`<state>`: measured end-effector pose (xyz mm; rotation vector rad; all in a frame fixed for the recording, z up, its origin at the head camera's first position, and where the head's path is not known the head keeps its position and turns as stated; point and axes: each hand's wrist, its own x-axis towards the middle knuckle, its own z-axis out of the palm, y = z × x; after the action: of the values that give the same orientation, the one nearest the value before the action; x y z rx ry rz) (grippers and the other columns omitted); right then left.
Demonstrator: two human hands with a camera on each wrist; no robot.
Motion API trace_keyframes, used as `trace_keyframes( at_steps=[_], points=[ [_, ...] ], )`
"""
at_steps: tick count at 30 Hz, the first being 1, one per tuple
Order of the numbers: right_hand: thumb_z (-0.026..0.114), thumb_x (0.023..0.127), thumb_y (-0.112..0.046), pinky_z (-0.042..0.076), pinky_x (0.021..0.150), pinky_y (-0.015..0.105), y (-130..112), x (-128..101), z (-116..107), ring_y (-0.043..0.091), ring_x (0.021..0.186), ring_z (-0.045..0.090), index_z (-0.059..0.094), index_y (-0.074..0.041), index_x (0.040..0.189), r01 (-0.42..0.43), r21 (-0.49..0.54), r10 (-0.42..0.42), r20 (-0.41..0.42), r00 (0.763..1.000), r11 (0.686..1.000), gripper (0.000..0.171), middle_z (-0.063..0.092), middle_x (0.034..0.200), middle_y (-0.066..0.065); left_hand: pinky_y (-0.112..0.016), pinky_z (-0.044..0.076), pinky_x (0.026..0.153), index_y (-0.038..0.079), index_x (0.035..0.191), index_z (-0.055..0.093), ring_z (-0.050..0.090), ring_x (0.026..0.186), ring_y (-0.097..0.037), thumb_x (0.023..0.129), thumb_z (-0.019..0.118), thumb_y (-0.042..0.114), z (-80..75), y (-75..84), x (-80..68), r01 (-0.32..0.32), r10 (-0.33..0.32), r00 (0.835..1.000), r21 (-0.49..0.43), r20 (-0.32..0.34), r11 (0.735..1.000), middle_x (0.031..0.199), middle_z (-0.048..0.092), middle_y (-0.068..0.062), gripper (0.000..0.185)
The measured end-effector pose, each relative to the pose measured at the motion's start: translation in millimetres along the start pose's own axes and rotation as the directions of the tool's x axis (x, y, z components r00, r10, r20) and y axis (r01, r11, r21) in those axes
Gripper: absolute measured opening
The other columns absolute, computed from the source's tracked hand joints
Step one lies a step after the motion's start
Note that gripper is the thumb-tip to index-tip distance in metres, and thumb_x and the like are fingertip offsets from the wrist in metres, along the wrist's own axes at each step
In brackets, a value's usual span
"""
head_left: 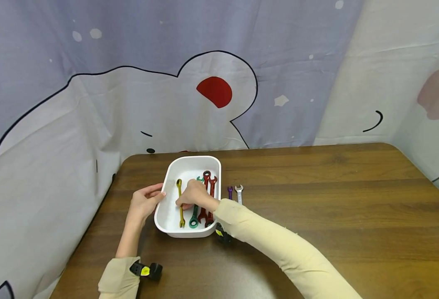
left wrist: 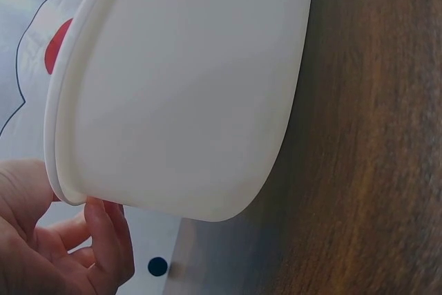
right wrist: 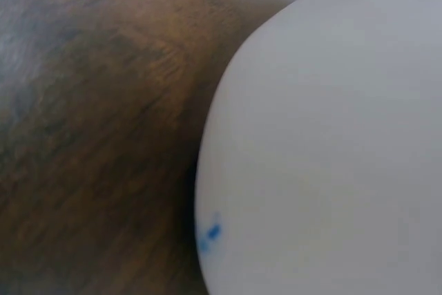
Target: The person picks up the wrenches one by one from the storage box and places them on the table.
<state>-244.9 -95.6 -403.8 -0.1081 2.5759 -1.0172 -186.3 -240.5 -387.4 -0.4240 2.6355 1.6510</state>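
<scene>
A white plastic tray [head_left: 189, 234] stands on the table, holding several combination wrenches. My left hand [head_left: 144, 202] pinches its left rim, thumb over the edge and fingers under it; the left wrist view shows this hand [left wrist: 90, 240] at the lip. Inside the tray, my right hand [head_left: 195, 194] holds a yellow wrench [head_left: 180, 187] by the middle of its shaft. To the right of that wrench lie a green wrench [head_left: 194, 219], partly hidden by the right hand, and two red wrenches [head_left: 213, 187]. The right wrist view shows only the tray's outer wall [right wrist: 318, 136], not the hand.
Just right of the tray, a purple wrench [head_left: 230, 191] and a silver wrench [head_left: 239, 195] lie on the wooden table [head_left: 335, 199], their lower parts hidden by the right sleeve. A printed curtain [head_left: 286, 74] hangs behind the table's back edge.
</scene>
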Motion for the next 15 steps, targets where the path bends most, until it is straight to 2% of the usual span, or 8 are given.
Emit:
trace_keyframes(
  at_steps=[10, 15],
  points=[
    [0.084, 0.069, -0.015, 0.043, 0.051, 0.016, -0.4, -1.0, -0.9, 0.012, 0.047, 0.065, 0.057, -0.005, 0.065, 0.012, -0.005, -0.012, -0.010, 1.000, 1.000, 0.029, 0.060, 0.045, 0.001, -0.016, 0.048, 0.066, -0.001, 0.130, 0.057, 0.058, 0.082, -0.002, 0.091, 0.063, 0.012, 0.3, 0.5, 0.4, 0.000, 0.000, 1.000, -0.001, 0.000, 1.000, 0.117, 0.064, -0.023, 0.041],
    [0.083, 0.069, -0.013, 0.044, 0.048, 0.017, 0.5, -2.1, -1.2, 0.014, 0.050, 0.067, 0.058, -0.005, 0.062, 0.015, 0.018, -0.014, -0.002, 1.000, 1.000, 0.027, 0.065, 0.050, 0.005, -0.016, 0.048, 0.065, -0.001, 0.130, 0.057, 0.057, 0.081, -0.002, 0.091, 0.062, 0.012, 0.3, 0.4, -0.4, 0.002, -0.002, 1.000, -0.005, -0.003, 1.000, 0.117, 0.064, -0.023, 0.041]
  ],
)
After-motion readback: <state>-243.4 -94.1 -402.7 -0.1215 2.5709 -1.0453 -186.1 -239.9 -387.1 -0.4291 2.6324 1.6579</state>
